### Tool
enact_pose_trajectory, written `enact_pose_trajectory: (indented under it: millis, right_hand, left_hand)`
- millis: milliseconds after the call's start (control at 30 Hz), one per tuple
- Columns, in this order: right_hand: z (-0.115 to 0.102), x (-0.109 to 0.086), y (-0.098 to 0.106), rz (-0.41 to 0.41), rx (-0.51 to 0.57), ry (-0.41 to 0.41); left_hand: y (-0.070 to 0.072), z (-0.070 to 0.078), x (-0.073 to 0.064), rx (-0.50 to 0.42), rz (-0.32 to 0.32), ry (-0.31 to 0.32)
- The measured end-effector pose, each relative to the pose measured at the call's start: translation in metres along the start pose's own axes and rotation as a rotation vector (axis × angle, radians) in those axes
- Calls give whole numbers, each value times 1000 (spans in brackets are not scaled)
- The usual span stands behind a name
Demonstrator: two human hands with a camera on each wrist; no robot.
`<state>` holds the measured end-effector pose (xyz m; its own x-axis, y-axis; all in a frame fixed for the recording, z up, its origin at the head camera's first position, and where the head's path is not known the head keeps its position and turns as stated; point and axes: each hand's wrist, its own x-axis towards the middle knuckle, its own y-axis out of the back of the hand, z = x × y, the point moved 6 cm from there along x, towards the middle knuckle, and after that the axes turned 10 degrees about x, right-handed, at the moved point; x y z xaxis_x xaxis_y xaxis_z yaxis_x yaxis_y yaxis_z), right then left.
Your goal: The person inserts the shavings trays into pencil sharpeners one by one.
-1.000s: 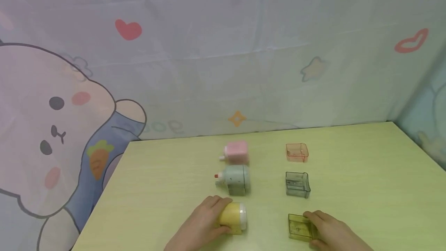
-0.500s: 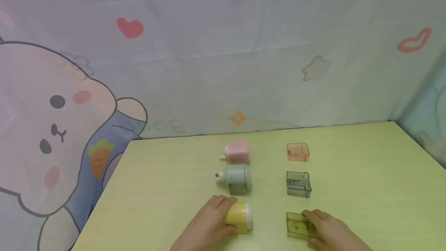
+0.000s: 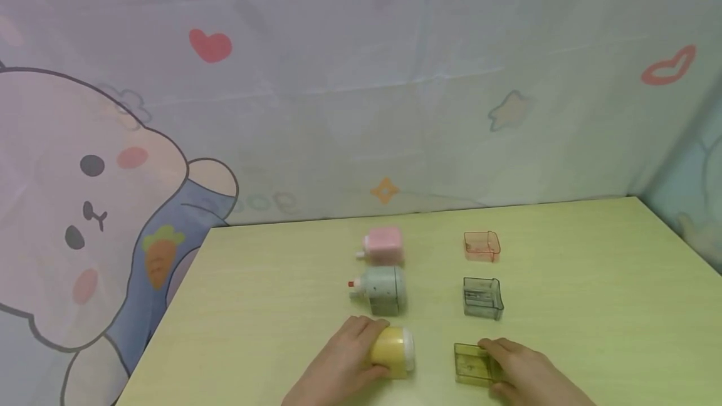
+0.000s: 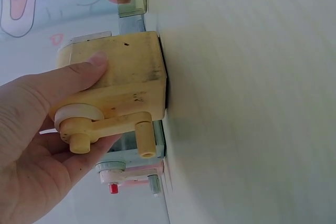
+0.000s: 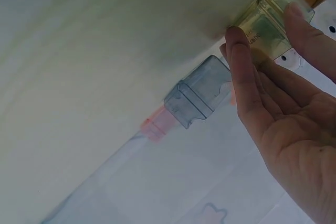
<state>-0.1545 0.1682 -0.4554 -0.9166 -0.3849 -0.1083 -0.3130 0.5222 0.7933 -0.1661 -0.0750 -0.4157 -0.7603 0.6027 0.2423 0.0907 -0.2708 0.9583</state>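
Observation:
My left hand (image 3: 344, 359) grips a yellow hand-crank pencil sharpener (image 3: 390, 353) that lies at the front of the table. In the left wrist view the thumb presses on its flat side, and its crank handle (image 4: 121, 124) shows below. Some of the fingers are hidden behind the body. Opposite, my right hand (image 3: 524, 368) holds a see-through yellow shavings drawer (image 3: 472, 363) at its right end; thumb and fingers sit on opposite sides of it in the right wrist view. A short gap separates the sharpener from the drawer.
Behind the yellow sharpener lie a grey-green sharpener (image 3: 385, 290) with a red-tipped handle and a pink one (image 3: 385, 246). A clear grey drawer (image 3: 482, 299) and a clear pink drawer (image 3: 481, 247) stand behind the yellow drawer. A patterned cloth (image 3: 338, 80) hangs beyond the table's back edge.
The left hand has moved right with the yellow sharpener. My right hand has brought the yellow drawer a little left, so the gap between them has narrowed. The other things stay put.

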Motion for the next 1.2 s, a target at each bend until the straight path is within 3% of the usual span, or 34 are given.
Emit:
enact_pose_trajectory:
  millis: [233, 400, 633, 867, 1200]
  right_hand:
    - [-5, 2, 0, -1, 0, 58]
    - [-5, 2, -1, -22, 60, 32]
    - [-9, 2, 0, -1, 67, 59]
    - [-11, 6, -3, -23, 137, 17]
    - [-15, 7, -5, -1, 24, 111]
  left_hand:
    - [-2, 4, 3, 0, 4, -12]
    - [-3, 8, 6, 2, -11, -10]
    - [-4, 12, 9, 1, -22, -6]
    - [-6, 15, 12, 7, -18, -25]
    - [-9, 19, 16, 1, -21, -29]
